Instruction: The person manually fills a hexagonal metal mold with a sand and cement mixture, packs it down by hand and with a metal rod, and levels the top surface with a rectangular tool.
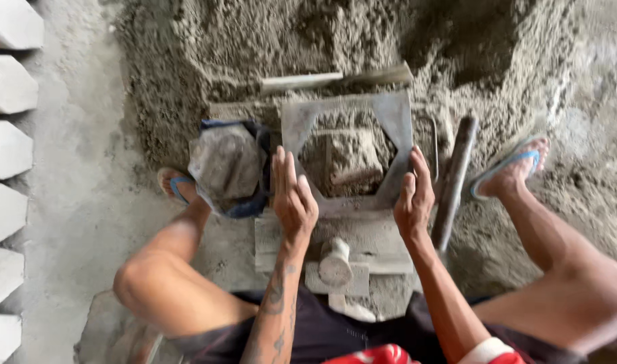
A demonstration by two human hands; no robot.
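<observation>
Metal mould (349, 118) sat on the ground between the person's knees, a flat grey steel plate with a six-sided opening; damp, coarse sand-cement mix (345, 158) lay lumpy inside that opening, below the rim. Left hand (293, 195) lay flat on the plate's left edge, fingers extended, gripping nothing; right hand (414, 195) pressed the right edge likewise, fingers straight and unclenched. A short grey cylindrical tamper (335, 263) stood on a slab just near the wrists; a rusted round bar (455, 178) lay just beside the mould's right edge; a flat wooden strip (335, 79) rested across the sand heap (207, 47) beyond the far edge. A hexagonal cast block on dark blue cloth (227, 165) touched the mould's left side, close by the left hand. Pale hexagonal pavers (5, 155) lined the smooth concrete floor (79, 155) at far left, well apart; feet in blue sandals (514, 168) flanked the work; free room was tight on both sides.
</observation>
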